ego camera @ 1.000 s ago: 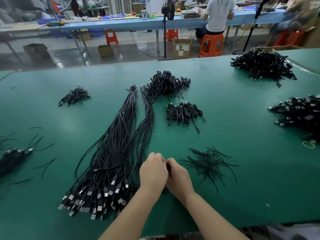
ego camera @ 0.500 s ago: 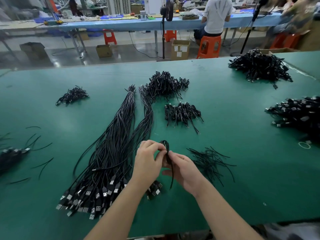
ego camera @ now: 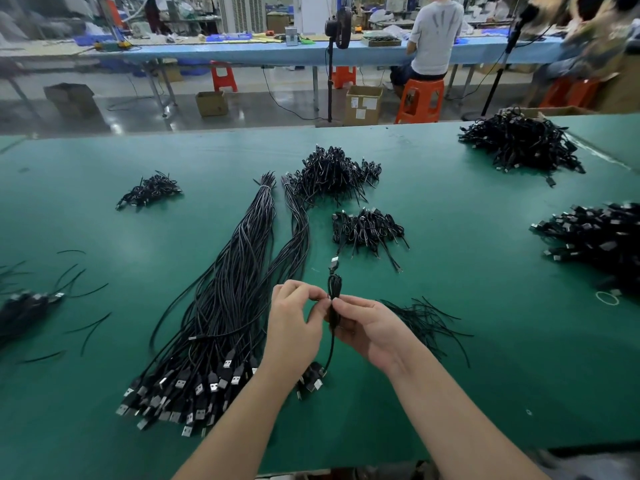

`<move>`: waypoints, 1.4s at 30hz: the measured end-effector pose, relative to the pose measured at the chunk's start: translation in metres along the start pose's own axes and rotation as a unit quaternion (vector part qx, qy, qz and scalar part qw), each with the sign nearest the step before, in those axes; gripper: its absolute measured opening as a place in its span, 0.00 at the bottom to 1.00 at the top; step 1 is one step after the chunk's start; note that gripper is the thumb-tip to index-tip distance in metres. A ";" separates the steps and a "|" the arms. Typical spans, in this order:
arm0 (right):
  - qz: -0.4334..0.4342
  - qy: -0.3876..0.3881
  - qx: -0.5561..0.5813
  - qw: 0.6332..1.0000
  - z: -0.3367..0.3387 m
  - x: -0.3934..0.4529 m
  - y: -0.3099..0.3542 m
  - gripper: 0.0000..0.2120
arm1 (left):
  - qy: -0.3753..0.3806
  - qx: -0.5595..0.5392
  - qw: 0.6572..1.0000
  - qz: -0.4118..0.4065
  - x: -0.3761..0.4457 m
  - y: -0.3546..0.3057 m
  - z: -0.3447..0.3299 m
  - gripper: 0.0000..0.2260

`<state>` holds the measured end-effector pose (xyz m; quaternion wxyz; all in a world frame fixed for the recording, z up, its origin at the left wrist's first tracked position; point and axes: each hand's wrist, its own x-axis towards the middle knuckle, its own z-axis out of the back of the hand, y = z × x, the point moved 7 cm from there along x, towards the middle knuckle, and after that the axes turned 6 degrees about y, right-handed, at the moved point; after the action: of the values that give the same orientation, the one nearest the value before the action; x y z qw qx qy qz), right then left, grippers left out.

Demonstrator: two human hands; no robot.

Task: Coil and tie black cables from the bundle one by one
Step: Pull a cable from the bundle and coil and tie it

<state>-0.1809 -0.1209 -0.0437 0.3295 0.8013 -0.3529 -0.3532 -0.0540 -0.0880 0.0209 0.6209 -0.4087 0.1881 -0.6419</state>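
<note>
A long bundle of black USB cables (ego camera: 228, 306) lies on the green table (ego camera: 485, 375), plugs fanned out at the near end. I hold one coiled black cable (ego camera: 334, 289) upright above the table, its plug pointing up and a loose end hanging down. My right hand (ego camera: 370, 327) grips the coil around its middle. My left hand (ego camera: 294, 317) pinches something thin at the coil's waist; what it is cannot be made out. A heap of loose black twist ties (ego camera: 426, 320) lies just right of my hands.
Piles of coiled, tied cables sit beyond: a small pile (ego camera: 367, 228), a larger pile (ego camera: 334, 174), a left pile (ego camera: 149, 190), a far-right pile (ego camera: 519, 143) and a right-edge pile (ego camera: 595, 233). A person (ego camera: 433, 36) sits at a blue bench behind.
My hands have risen from the table with the coiled cable. The coil now stands taller between my fingers with its plug sticking up, and the camera has come closer.
</note>
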 end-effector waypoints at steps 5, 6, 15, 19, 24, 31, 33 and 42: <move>-0.013 -0.036 -0.037 0.999 0.005 -0.006 -0.002 0.12 | 0.067 0.098 0.993 -0.011 0.005 0.000 0.000 0.02; -0.017 -0.040 -0.036 0.998 0.005 -0.006 -0.003 0.12 | 0.075 0.105 0.992 -0.005 0.007 0.000 0.001 0.01; -0.088 -0.043 -0.045 0.994 0.001 -0.011 -0.007 0.05 | 0.123 0.069 0.989 0.048 0.009 0.002 0.008 0.08; -0.112 -0.044 -0.037 0.992 0.006 -0.013 -0.007 0.02 | 0.125 0.066 0.990 0.013 0.007 -0.004 0.006 0.08; -0.117 -0.009 -0.072 0.990 0.008 -0.019 -0.004 0.04 | 0.177 -0.002 0.983 0.045 0.007 0.007 0.004 0.08; 0.009 -0.023 -0.253 0.967 0.008 -0.019 0.029 0.07 | 0.165 -0.134 0.970 0.114 0.007 0.015 0.004 0.05; 0.128 -0.035 -0.406 0.904 0.003 -0.023 0.047 0.13 | 0.148 -0.220 0.951 0.160 0.005 0.019 0.004 0.04; 0.340 -0.016 -0.572 0.746 -0.028 -0.041 0.067 0.08 | 0.183 -0.435 0.811 0.345 -0.009 0.033 -0.027 0.09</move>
<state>-0.2010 -0.1163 0.0368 0.8185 0.2841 -0.3390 -0.3666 -0.0541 -0.0915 -0.0220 0.5129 -0.4191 0.6866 -0.2996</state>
